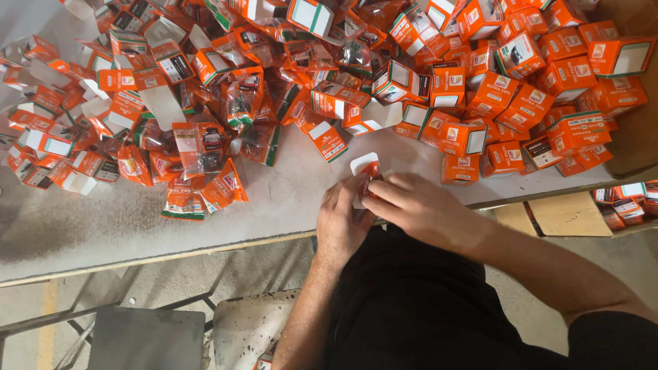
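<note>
We are holding a small orange box with our left hand and right hand, both hands closed around it, at the counter edge, piles of orange boxes and packets lying beyond

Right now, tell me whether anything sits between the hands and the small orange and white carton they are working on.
Nothing visible does. The left hand and right hand both already grip the small orange and white carton at the grey table's near edge.
</note>
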`<action>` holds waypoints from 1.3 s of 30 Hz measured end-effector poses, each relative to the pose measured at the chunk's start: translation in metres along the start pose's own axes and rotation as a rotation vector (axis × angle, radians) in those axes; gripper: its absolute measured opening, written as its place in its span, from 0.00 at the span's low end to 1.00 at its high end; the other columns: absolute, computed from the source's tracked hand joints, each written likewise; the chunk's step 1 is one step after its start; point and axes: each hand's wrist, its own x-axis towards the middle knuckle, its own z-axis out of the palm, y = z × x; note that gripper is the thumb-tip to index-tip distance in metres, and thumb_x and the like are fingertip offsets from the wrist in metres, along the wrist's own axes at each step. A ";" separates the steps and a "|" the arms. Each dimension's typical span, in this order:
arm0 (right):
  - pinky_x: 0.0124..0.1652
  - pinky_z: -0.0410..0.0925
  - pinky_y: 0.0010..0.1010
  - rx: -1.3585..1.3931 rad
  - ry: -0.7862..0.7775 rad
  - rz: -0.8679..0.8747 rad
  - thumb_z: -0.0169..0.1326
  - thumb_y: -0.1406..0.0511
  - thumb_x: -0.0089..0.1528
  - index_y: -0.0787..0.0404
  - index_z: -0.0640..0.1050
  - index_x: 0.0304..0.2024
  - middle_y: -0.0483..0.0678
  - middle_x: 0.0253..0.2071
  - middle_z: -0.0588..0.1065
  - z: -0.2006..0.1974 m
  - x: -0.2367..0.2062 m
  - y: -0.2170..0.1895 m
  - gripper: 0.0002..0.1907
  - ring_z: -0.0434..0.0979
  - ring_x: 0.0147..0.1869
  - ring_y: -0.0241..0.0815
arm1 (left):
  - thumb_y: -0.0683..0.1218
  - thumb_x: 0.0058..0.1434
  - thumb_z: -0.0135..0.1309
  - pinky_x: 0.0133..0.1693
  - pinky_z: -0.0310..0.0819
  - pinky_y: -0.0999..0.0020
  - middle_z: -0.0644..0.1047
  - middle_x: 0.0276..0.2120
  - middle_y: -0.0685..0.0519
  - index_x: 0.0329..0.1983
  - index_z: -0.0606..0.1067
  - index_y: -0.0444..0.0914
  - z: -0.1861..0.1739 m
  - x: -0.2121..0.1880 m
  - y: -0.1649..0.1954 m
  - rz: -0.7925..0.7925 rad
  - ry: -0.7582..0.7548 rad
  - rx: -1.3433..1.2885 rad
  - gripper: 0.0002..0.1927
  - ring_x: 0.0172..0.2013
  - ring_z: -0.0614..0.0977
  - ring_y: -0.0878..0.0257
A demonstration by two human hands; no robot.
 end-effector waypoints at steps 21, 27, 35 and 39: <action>0.58 0.60 0.53 -0.261 0.131 0.252 0.63 0.58 0.60 0.56 0.80 0.54 0.48 0.50 0.67 0.032 -0.027 -0.001 0.21 0.65 0.60 0.54 | 0.45 0.57 0.70 0.55 0.77 0.55 0.73 0.55 0.48 0.56 0.73 0.35 0.001 -0.018 -0.001 0.182 0.183 -0.001 0.26 0.55 0.77 0.49; 0.60 0.61 0.52 -0.060 0.260 0.268 0.65 0.60 0.60 0.57 0.79 0.53 0.52 0.52 0.65 0.035 -0.029 0.002 0.20 0.64 0.62 0.57 | 0.41 0.52 0.69 0.54 0.75 0.53 0.76 0.53 0.48 0.54 0.76 0.36 -0.005 -0.010 0.010 0.254 0.119 0.219 0.26 0.53 0.78 0.47; 0.57 0.68 0.42 0.231 0.257 0.372 0.64 0.64 0.61 0.59 0.74 0.63 0.56 0.61 0.68 0.050 -0.030 -0.011 0.28 0.69 0.62 0.56 | 0.39 0.54 0.68 0.55 0.80 0.56 0.77 0.55 0.48 0.55 0.75 0.36 -0.002 -0.014 0.003 0.247 0.104 0.112 0.25 0.55 0.80 0.48; 0.54 0.68 0.39 0.251 0.247 0.329 0.61 0.69 0.61 0.57 0.77 0.59 0.60 0.59 0.69 0.056 -0.038 0.002 0.23 0.70 0.58 0.56 | 0.41 0.56 0.69 0.53 0.82 0.58 0.72 0.55 0.43 0.53 0.75 0.39 0.003 -0.019 0.002 0.125 0.144 0.011 0.23 0.55 0.81 0.47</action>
